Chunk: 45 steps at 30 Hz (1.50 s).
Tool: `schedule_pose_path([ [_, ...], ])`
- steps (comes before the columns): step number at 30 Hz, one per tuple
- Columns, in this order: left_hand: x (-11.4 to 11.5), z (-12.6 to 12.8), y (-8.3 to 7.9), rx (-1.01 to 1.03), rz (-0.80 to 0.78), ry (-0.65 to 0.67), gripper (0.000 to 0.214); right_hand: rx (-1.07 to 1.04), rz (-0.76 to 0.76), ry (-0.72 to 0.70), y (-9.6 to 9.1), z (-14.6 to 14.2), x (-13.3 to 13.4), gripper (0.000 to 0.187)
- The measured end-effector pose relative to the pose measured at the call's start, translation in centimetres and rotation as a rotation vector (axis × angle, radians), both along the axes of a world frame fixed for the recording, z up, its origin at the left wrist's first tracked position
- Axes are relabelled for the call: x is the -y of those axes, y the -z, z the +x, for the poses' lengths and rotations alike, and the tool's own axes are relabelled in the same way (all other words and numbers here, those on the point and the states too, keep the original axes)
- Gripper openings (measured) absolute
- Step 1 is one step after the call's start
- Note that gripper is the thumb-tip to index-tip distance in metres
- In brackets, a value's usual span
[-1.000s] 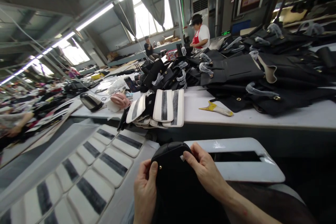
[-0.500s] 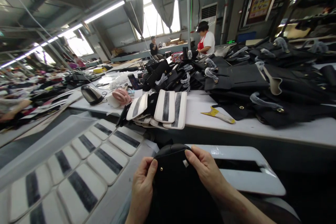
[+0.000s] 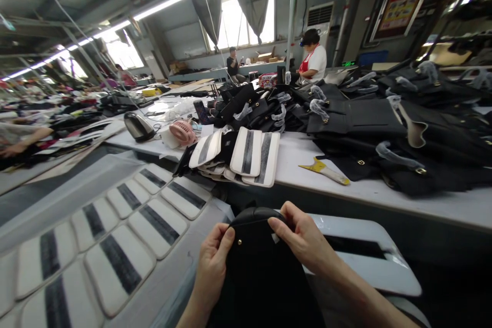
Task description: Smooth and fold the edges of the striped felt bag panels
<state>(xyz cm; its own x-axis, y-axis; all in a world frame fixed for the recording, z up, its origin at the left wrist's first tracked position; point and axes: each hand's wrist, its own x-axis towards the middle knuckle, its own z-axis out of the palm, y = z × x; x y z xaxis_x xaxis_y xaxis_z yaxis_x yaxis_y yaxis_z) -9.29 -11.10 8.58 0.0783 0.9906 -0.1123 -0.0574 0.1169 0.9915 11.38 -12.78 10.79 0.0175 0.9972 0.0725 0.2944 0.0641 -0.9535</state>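
A black bag piece [image 3: 265,277], apparently leather, hangs between my two hands, its rounded top edge uppermost. My left hand [image 3: 213,253] pinches the left side of that edge between thumb and fingers, close to a small gold stud [image 3: 240,242]. On the other side, my right hand [image 3: 302,233] grips the top edge with the thumb in front and the fingers behind. Just below that thumb shows a small white tab [image 3: 275,238]. The lower part of the piece is too dark to make out. Behind my right forearm lies a pale rounded panel [image 3: 365,223] with a dark slot.
White panels with dark stripes [image 3: 157,228] lie in rows at left. More are stacked [image 3: 246,151] on the worktable [image 3: 292,179], beside a pink fan [image 3: 182,133], a kettle [image 3: 137,126] and a yellow-handled scraper [image 3: 325,170]. Black bags [image 3: 369,118] are heaped at right. A co-worker [image 3: 313,59] is beyond.
The view has shifted slightly, so the background sits further right. My right thumb has slid a little left along the edge. Both hands keep their hold on the black piece.
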Motion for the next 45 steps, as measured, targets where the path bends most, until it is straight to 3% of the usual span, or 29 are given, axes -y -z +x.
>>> schedule_pose_path([
  [5,0.0,-0.2,0.5,0.110,-0.056,0.047,0.032,-0.022,0.015,-0.063,0.2,0.1,-0.1,0.039],
  [11,0.0,-0.6,2.2,0.416,-0.210,0.084,0.025,-0.296,-0.043,-0.114,1.3,-0.3,-0.1,0.042],
  [15,-0.2,-0.8,2.4,0.495,-0.274,0.093,0.026,-0.458,-0.112,-0.149,1.7,-0.7,-0.3,0.043],
  [18,-0.7,-1.5,1.9,0.370,-0.210,0.127,0.026,-0.496,-0.140,-0.136,1.7,-0.9,-0.3,0.044],
  [20,-1.1,-2.1,0.9,0.187,-0.065,0.135,0.022,-0.498,-0.139,-0.133,1.6,-1.1,-0.3,0.044],
  [23,-2.0,-2.7,-1.4,-0.199,0.242,0.155,0.036,-0.470,-0.125,-0.160,1.2,-1.5,-0.2,0.043],
  [26,-2.8,-2.8,-4.0,-0.457,0.407,0.302,0.027,-0.455,-0.115,-0.162,1.0,-1.8,0.0,0.042],
  [31,-3.6,-2.7,-6.3,-0.534,0.417,0.545,0.018,-0.446,-0.101,-0.143,1.1,-2.1,0.2,0.042],
  [39,-4.1,-2.7,-6.8,-0.690,0.504,0.693,0.016,-0.357,-0.060,-0.085,0.9,-3.3,0.7,0.041],
  [45,-3.2,-3.8,-5.8,-0.611,0.212,0.713,0.027,-0.438,-0.084,-0.038,0.9,-4.8,1.4,0.044],
])
